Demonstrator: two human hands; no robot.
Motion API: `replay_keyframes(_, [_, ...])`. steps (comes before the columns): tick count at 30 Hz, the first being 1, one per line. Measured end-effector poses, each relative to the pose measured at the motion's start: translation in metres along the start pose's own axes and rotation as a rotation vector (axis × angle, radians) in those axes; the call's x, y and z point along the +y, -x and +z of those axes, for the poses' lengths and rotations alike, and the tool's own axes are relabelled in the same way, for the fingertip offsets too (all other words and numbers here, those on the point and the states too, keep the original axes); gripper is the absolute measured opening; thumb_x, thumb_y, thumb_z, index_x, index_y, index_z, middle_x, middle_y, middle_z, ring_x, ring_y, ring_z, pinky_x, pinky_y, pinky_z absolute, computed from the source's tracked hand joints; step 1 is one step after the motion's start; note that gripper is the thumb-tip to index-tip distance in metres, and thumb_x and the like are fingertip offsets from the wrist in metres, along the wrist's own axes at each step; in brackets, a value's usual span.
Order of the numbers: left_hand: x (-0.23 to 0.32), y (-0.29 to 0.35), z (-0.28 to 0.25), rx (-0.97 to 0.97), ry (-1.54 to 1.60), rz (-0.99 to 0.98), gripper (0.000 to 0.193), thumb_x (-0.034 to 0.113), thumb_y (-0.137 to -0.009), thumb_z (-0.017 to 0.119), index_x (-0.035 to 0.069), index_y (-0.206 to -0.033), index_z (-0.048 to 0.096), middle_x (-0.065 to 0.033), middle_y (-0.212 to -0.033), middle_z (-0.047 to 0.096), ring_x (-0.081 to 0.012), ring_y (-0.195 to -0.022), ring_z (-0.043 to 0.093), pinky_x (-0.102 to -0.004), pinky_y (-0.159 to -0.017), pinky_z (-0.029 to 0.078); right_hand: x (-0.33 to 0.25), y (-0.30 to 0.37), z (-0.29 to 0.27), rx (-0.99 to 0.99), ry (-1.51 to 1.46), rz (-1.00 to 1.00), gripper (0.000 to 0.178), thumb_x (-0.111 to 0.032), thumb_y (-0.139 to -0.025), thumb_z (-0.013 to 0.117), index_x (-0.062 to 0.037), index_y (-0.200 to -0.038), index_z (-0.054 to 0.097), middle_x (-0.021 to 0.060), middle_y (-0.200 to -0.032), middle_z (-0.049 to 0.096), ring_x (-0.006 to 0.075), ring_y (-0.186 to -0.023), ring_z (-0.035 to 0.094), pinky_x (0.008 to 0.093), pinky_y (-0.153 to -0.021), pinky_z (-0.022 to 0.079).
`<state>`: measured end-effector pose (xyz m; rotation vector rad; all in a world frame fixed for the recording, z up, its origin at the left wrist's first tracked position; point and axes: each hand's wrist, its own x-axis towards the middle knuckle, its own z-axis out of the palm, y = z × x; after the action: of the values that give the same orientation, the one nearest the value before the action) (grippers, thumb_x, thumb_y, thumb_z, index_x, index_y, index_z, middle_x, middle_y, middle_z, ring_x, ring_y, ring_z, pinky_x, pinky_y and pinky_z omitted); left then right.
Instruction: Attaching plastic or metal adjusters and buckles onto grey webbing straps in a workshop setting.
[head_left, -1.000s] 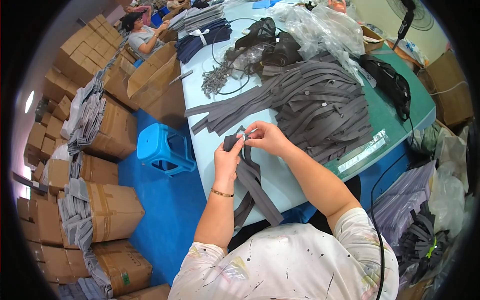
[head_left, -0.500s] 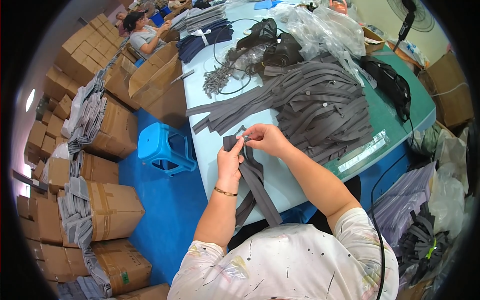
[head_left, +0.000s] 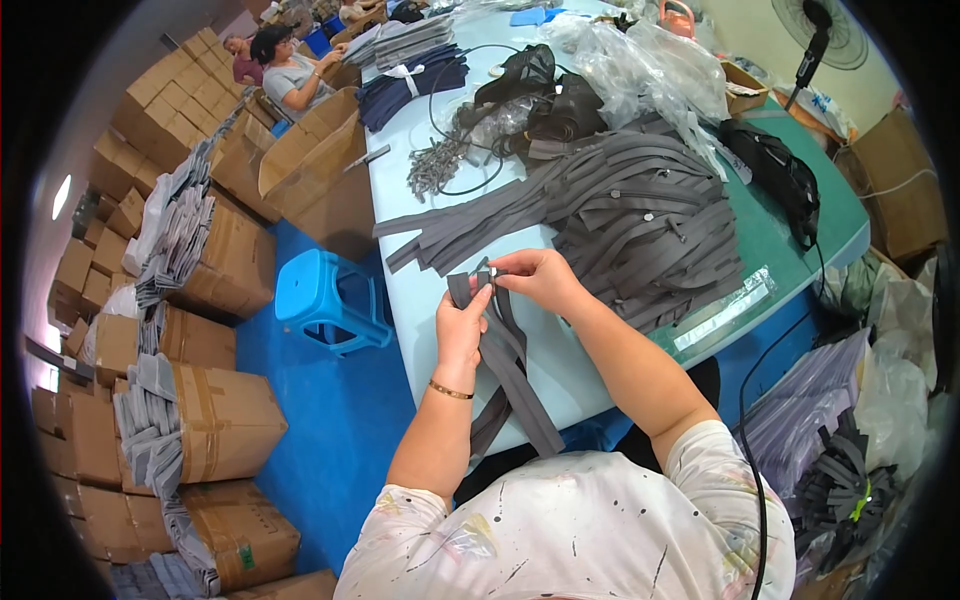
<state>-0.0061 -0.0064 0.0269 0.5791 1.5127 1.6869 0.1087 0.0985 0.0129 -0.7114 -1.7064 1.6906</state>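
Observation:
My left hand [head_left: 461, 328] grips the top end of a dark grey zipper tape [head_left: 522, 392], its thumb laid along the tape. The rest of that zipper hangs down over the near table edge. At the same end, my right hand [head_left: 545, 282] pinches a small metallic piece that looks like a zipper slider, mostly hidden by the fingertips. Just beyond my right hand lies a large heap of grey zippers [head_left: 640, 225], some showing metal sliders. A loose cluster of small grey zipper sliders [head_left: 432, 168] sits further back on the light blue table [head_left: 400, 290].
Black bags [head_left: 525, 75] and clear plastic wrap [head_left: 640, 60] lie at the back. A navy bundle [head_left: 412, 88] rests at the far left. Left of the table stand a blue stool [head_left: 325, 290] and stacked cartons [head_left: 230, 420]. A black cable [head_left: 752, 450] runs along my right side.
My left thumb has shifted slightly down and right along the zipper end, and the right fingers have moved a little at its tip. A person at the back has turned their head.

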Motion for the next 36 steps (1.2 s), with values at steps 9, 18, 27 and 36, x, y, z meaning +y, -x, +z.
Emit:
replay_keyframes(9, [-0.002, -0.003, 0.001, -0.061, -0.048, -0.119, 0.021, 0.018, -0.077, 0.07, 0.003, -0.087, 0.059, 0.0012, -0.069, 0.054, -0.0042, -0.044, 0.037, -0.0198, -0.038, 0.026, -0.004, -0.001, -0.007, -0.074, -0.08, 0.022, 0.025, -0.003, -0.077, 0.065, -0.0054, -0.102, 0.066, 0.0041, -0.092, 0.065, 0.0083, -0.083, 0.059, 0.0227, -0.074, 0.049])
replay_keyframes(18, [0.0, 0.001, -0.002, -0.04, -0.09, -0.084, 0.02, 0.02, -0.079, 0.068, 0.004, -0.085, 0.059, 0.0032, -0.063, 0.05, -0.0031, -0.043, 0.036, -0.0198, -0.036, 0.025, 0.001, -0.001, -0.003, -0.093, -0.083, 0.033, 0.022, -0.006, -0.079, 0.065, -0.0043, -0.1, 0.065, 0.0039, -0.093, 0.065, 0.0085, -0.083, 0.059, 0.0218, -0.075, 0.047])
replay_keyframes(27, [0.002, 0.003, 0.001, -0.016, -0.051, -0.008, 0.014, 0.016, -0.081, 0.066, 0.005, -0.085, 0.057, 0.0008, -0.069, 0.056, -0.0011, -0.043, 0.033, -0.0184, -0.035, 0.021, -0.003, 0.002, -0.001, -0.07, -0.097, 0.04, 0.018, -0.008, -0.079, 0.065, -0.0027, -0.096, 0.066, 0.0038, -0.089, 0.065, 0.0082, -0.08, 0.06, 0.0217, -0.072, 0.048])
replay_keyframes(36, [-0.001, 0.0, -0.002, -0.016, -0.054, -0.033, 0.016, 0.015, -0.079, 0.067, 0.004, -0.085, 0.058, 0.0014, -0.068, 0.055, -0.0015, -0.043, 0.032, -0.0195, -0.037, 0.022, 0.001, 0.001, -0.001, -0.102, -0.035, 0.038, 0.015, -0.006, -0.079, 0.065, -0.003, -0.094, 0.067, 0.0036, -0.085, 0.066, 0.0081, -0.079, 0.06, 0.0215, -0.071, 0.048])
